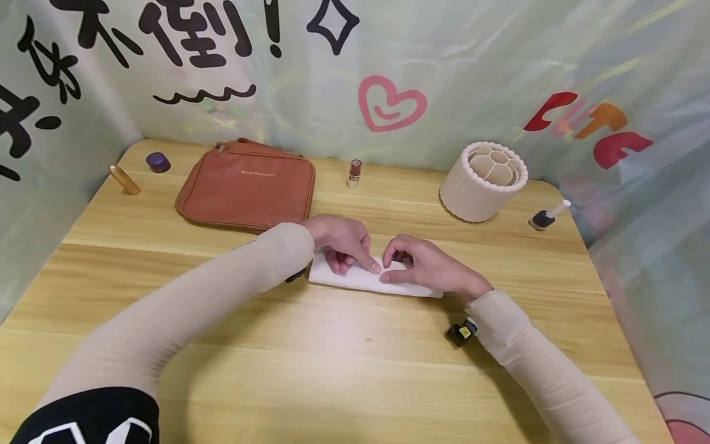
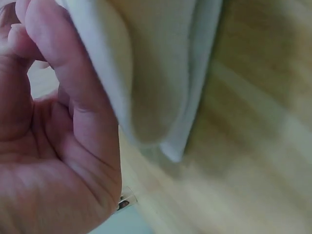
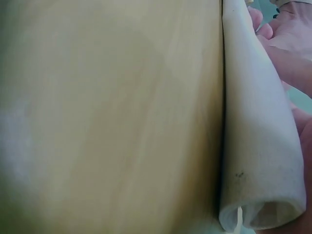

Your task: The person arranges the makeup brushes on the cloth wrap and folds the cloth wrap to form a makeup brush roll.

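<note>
A white rolled-up cloth (image 1: 355,281) lies lengthwise on the table in front of me; its layered end shows in the right wrist view. My left hand (image 1: 346,240) comes over it from the left and holds it, one fingertip pressing its top, where a thin pale line like a cord shows. From the other side my right hand (image 1: 429,265) is on the roll, thumb at the front and bent fingers behind, a gap between their tips. In the left wrist view, my left hand (image 2: 83,126) touches the cloth's folded edge (image 2: 156,97).
Behind the hands lie a brown zip case (image 1: 249,188), a lipstick (image 1: 355,174) and a ribbed cream holder (image 1: 482,182). A small dark bottle with a white stem (image 1: 546,217) stands right. A purple lid (image 1: 158,162) and gold tube (image 1: 124,180) sit far left. Printed curtains border the table.
</note>
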The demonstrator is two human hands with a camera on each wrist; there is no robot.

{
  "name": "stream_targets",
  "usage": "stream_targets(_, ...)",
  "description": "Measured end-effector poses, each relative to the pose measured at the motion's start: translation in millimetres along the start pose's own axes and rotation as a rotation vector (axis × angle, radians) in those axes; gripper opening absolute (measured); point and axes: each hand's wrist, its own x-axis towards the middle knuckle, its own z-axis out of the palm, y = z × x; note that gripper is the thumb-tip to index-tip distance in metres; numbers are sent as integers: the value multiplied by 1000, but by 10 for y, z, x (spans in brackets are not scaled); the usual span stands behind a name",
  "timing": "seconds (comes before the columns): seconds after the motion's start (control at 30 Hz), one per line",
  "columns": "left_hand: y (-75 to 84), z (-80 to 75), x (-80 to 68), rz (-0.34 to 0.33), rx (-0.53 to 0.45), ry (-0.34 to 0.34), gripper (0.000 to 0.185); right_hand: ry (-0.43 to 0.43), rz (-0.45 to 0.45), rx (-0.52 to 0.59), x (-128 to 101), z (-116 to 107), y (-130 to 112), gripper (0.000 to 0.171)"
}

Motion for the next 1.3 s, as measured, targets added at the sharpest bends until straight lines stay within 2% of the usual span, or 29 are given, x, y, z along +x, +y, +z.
stream_targets(0.57, -110, 47, 16, 71, -81, 7, 37, -13, 39, 70, -21, -20, 36, 25)
stream_targets(0.67, -148, 76, -17, 100, -99, 33, 36, 3, 17, 67, -24, -26, 57, 26)
stream_targets(0.73, -178, 95, -59, 142, -88, 77, 34, 16, 5, 68, -25, -33, 66, 31)
stream_targets(0.8, -212, 112, -103, 206, -25, 153, 32, 23, -2, 68, -26, -43, 73, 38)
stream_targets(0.9, -259, 154, -189, 319, 184, 283, 37, 17, 8, 59, -29, -60, 47, 43)
stream_targets(1.0, -290, 230, -265, 358, 412, 364, 57, 3, 16, 36, -33, -75, 23, 43)
stream_targets(1.07, -312, 291, -301, 351, 503, 369, 69, -2, 19, 11, -34, -80, 8, 41)
stream_targets(1.17, -345, 366, -326, 354, 575, 383, 70, -8, 0, -20, -33, -81, -20, 39)
stream_targets(1.3, -373, 400, -347, 368, 580, 418, 57, -24, -42, -88, -26, -70, -51, 42)
